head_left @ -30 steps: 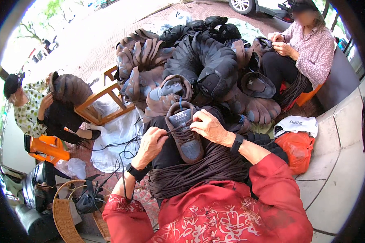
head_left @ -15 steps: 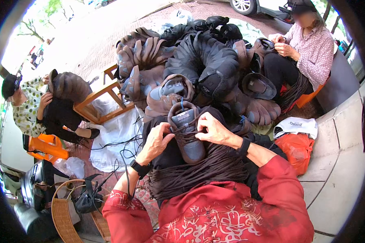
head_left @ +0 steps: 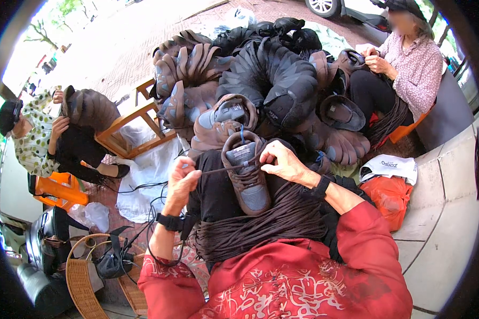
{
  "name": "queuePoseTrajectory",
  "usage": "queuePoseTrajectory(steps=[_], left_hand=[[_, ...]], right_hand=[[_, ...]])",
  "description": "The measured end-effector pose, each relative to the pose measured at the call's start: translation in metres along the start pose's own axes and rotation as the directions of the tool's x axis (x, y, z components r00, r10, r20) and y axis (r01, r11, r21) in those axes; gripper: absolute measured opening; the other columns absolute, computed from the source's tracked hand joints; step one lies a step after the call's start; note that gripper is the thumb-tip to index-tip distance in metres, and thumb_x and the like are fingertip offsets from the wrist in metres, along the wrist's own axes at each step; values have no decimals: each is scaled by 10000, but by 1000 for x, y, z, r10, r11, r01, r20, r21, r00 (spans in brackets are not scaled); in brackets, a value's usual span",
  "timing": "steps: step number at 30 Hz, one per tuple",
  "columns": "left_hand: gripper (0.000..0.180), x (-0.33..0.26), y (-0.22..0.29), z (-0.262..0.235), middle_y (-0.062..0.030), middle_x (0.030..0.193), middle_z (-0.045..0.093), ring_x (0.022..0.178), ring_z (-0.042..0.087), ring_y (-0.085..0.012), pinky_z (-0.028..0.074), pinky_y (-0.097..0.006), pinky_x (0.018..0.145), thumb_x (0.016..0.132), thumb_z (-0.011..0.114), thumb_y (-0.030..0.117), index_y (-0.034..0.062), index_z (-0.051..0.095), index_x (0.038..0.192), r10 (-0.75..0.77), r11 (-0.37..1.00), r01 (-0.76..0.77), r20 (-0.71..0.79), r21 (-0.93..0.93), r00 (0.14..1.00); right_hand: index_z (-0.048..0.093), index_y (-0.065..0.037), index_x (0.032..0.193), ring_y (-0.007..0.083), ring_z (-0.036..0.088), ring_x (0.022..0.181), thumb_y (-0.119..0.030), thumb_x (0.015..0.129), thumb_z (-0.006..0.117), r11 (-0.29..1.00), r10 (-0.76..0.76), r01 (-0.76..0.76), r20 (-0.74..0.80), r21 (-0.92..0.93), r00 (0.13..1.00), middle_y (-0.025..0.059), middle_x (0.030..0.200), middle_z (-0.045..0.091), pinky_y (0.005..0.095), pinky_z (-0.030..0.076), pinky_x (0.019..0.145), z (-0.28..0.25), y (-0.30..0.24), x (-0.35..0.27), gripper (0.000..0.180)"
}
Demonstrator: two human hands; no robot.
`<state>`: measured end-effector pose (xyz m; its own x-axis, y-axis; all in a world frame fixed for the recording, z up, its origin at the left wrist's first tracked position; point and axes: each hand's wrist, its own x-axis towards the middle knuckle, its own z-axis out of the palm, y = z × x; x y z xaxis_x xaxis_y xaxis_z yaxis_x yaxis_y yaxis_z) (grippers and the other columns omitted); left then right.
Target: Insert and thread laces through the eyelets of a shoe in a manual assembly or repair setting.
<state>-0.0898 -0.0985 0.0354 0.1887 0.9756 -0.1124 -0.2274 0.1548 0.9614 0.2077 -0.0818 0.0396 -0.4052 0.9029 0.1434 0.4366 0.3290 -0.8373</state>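
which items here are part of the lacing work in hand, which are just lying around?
In hand:
left hand
right hand
dark lace, pulled between both hands
brown shoe on the lap
bundle of laces

Lying about:
wicker basket
orange bag
white cap
wooden frame

brown-grey shoe (head_left: 248, 178) | upright on lap, toe toward wearer | dark lace (head_left: 218, 170) taut, seemingly half-threaded

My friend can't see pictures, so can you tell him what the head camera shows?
A person in red sleeves laces a brown shoe on their lap: the left hand pulls a dark lace out sideways, and the right hand pinches it at the eyelets. Behind lies a big pile of shoes, and two other people sit nearby.
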Motion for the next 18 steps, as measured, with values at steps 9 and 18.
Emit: queuePoseTrajectory(steps=[9,18], left_hand=[[179,2,-23,-11,20,683,539,606,490,-77,426,-214,587,819,586,93,53,526,984,105,913,-103,16,395,994],[80,-8,-14,12,-11,681,568,618,513,-70,428,-212,587,783,605,61,12,576,839,291,717,-167,-74,676,954]], right_hand=[[600,-24,810,213,553,691,-70,731,617,946,-286,278,-23,-164,958,79,756,550,296,452,622,-2,-4,1,93],[583,-71,800,249,559,658,-142,731,619,782,-435,438,116,-444,893,80,748,514,349,458,596,12,-11,4,105]])
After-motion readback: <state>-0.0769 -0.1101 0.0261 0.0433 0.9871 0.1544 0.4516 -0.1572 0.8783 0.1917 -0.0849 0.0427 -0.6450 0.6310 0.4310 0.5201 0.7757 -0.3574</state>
